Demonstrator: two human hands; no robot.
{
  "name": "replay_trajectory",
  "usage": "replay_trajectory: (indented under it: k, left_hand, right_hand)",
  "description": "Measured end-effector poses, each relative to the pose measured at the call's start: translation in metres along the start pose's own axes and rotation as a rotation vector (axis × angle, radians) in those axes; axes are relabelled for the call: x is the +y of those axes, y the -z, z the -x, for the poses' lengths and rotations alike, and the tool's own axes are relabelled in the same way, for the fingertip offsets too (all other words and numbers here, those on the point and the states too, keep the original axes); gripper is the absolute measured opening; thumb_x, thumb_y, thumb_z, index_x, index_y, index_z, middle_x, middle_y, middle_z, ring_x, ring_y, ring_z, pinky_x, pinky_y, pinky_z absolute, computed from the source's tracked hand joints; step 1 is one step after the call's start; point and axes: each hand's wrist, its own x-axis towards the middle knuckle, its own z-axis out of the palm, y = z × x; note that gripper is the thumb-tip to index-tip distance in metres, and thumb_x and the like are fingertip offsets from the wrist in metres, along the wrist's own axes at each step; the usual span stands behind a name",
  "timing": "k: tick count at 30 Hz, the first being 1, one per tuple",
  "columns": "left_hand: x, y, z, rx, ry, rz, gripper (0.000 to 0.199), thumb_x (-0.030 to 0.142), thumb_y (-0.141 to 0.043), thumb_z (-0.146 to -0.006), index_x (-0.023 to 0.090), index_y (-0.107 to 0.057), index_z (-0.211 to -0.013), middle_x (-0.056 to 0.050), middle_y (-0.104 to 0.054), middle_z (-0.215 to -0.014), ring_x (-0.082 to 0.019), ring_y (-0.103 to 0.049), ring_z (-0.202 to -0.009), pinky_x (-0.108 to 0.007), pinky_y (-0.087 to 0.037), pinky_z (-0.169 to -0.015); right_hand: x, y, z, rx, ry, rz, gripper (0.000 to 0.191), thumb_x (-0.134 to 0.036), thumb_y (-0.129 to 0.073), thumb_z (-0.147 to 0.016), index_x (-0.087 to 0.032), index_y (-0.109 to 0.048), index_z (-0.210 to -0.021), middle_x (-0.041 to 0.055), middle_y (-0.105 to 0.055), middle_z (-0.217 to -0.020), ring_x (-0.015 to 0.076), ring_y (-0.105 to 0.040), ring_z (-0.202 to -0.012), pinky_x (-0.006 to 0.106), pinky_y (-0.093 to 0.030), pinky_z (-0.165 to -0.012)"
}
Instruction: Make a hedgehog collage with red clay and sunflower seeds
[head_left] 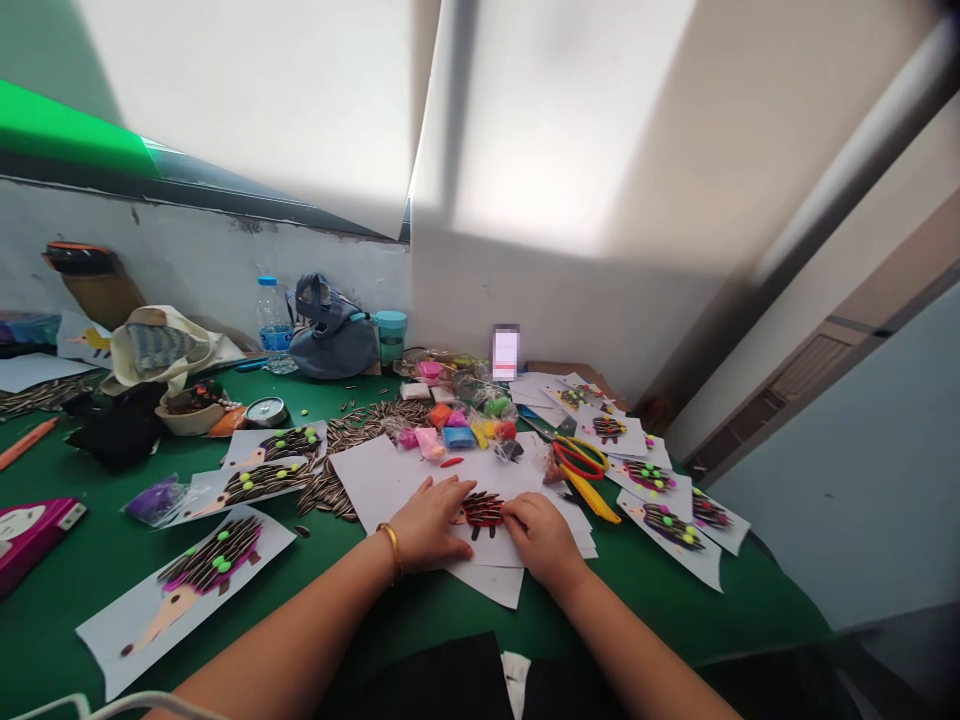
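A small hedgehog figure (484,510) of red clay with dark seeds as spines lies on white paper between my hands. My left hand (431,522), with a gold bangle at its wrist, rests on the paper at the figure's left side, its fingers spread. At the figure's right edge is my right hand (541,535), its thumb and fingertips pinched together; whatever they hold is too small to make out. A thin red piece of clay (451,462) lies above on the paper. Striped seeds (334,490) are heaped to the left of the sheets (371,470).
Bagged coloured clay (459,437) lies behind the paper. Red-handled scissors (581,458) and a yellow cutter (596,498) are to the right. Finished hedgehog cards (270,545) lie on both sides. A water bottle (275,330), blue bag (334,335) and phone (506,352) stand at the back.
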Motion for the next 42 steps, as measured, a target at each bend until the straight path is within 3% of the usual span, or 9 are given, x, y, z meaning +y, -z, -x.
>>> replay_trajectory:
  k: [5, 11, 14, 16, 23, 28, 34, 39, 42]
  left_hand:
    - [0.004, 0.001, 0.002, 0.023, -0.011, -0.008, 0.083, 0.042, -0.076, -0.066, 0.026, -0.042, -0.140, -0.010, -0.049, -0.143, -0.034, -0.032, -0.139, -0.055, -0.016, -0.115]
    - [0.003, 0.009, 0.000, 0.290, -0.027, 0.003, 0.037, 0.037, -0.060, -0.084, 0.023, -0.061, -0.118, -0.009, -0.058, -0.130, -0.026, -0.049, -0.124, -0.039, -0.037, -0.108]
    - [-0.003, 0.028, 0.000, 0.357, 0.122, -0.150, 0.025, 0.031, -0.048, -0.090, 0.023, -0.067, -0.103, -0.010, -0.062, -0.117, -0.027, -0.055, -0.114, -0.039, -0.041, -0.101]
    - [-0.011, 0.047, 0.000, 0.309, 0.271, -0.294, 0.030, 0.028, -0.041, -0.092, 0.021, -0.068, -0.102, -0.013, -0.063, -0.109, -0.029, -0.057, -0.109, -0.041, -0.043, -0.095]
    - [-0.069, 0.118, -0.026, 0.193, 0.702, -0.400, 0.034, 0.033, -0.052, -0.085, 0.014, -0.066, -0.108, -0.024, -0.056, -0.125, -0.038, -0.059, -0.109, -0.050, -0.044, -0.090]
    - [-0.100, 0.116, -0.059, 0.238, 0.761, -0.310, 0.039, 0.038, -0.060, -0.079, 0.013, -0.065, -0.108, -0.025, -0.060, -0.121, -0.040, -0.058, -0.110, -0.051, -0.044, -0.089]
    - [-0.111, 0.110, -0.068, 0.395, 0.715, -0.061, 0.007, 0.015, -0.063, -0.073, 0.013, -0.067, -0.079, -0.021, -0.067, -0.104, -0.036, -0.059, -0.108, -0.046, -0.041, -0.093]
    - [-0.103, 0.121, -0.057, 0.661, 0.664, 0.271, 0.006, 0.016, -0.062, -0.077, 0.014, -0.060, -0.071, -0.017, -0.064, -0.102, -0.031, -0.057, -0.107, -0.036, -0.045, -0.083]
    - [-0.082, 0.114, -0.049, 0.750, 0.606, 0.581, 0.008, 0.023, -0.060, -0.083, 0.015, -0.060, -0.081, -0.009, -0.063, -0.085, -0.019, -0.061, -0.081, -0.025, -0.047, -0.064]
  right_hand:
    - [-0.003, 0.008, 0.000, 0.058, -0.033, -0.096, 0.022, -0.016, -0.048, -0.089, -0.020, -0.069, -0.094, 0.0073, -0.065, -0.089, 0.0218, -0.059, -0.089, 0.035, -0.049, -0.081]
    - [-0.001, 0.010, -0.001, 0.095, -0.087, -0.137, 0.022, -0.020, -0.046, -0.091, -0.020, -0.068, -0.095, 0.0079, -0.066, -0.092, 0.0226, -0.060, -0.092, 0.036, -0.049, -0.084]
    - [-0.001, 0.009, -0.001, 0.085, -0.097, -0.144, 0.022, -0.021, -0.046, -0.091, -0.021, -0.067, -0.097, 0.0081, -0.066, -0.093, 0.0229, -0.060, -0.093, 0.037, -0.049, -0.084]
    - [-0.001, 0.009, -0.001, 0.072, -0.107, -0.146, 0.022, -0.021, -0.046, -0.091, -0.020, -0.067, -0.097, 0.0081, -0.066, -0.094, 0.0228, -0.060, -0.093, 0.037, -0.049, -0.084]
    - [-0.002, 0.009, -0.001, 0.051, -0.110, -0.148, 0.022, -0.021, -0.046, -0.091, -0.020, -0.067, -0.097, 0.0078, -0.066, -0.094, 0.0226, -0.060, -0.093, 0.037, -0.048, -0.085]
    - [0.000, 0.009, -0.002, 0.063, -0.105, -0.145, 0.022, -0.020, -0.046, -0.091, -0.020, -0.067, -0.096, 0.0072, -0.067, -0.093, 0.0217, -0.060, -0.092, 0.035, -0.048, -0.084]
    - [0.001, 0.010, -0.002, 0.069, -0.108, -0.147, 0.022, -0.019, -0.046, -0.091, -0.020, -0.067, -0.096, 0.0071, -0.066, -0.093, 0.0218, -0.060, -0.092, 0.035, -0.048, -0.084]
    - [0.000, 0.011, -0.003, 0.058, -0.127, -0.166, 0.021, -0.019, -0.047, -0.090, -0.020, -0.067, -0.096, 0.0069, -0.066, -0.093, 0.0218, -0.060, -0.093, 0.035, -0.048, -0.084]
    - [0.001, 0.011, -0.004, 0.064, -0.128, -0.178, 0.021, -0.019, -0.047, -0.090, -0.020, -0.067, -0.095, 0.0071, -0.066, -0.093, 0.0221, -0.060, -0.093, 0.036, -0.048, -0.084]
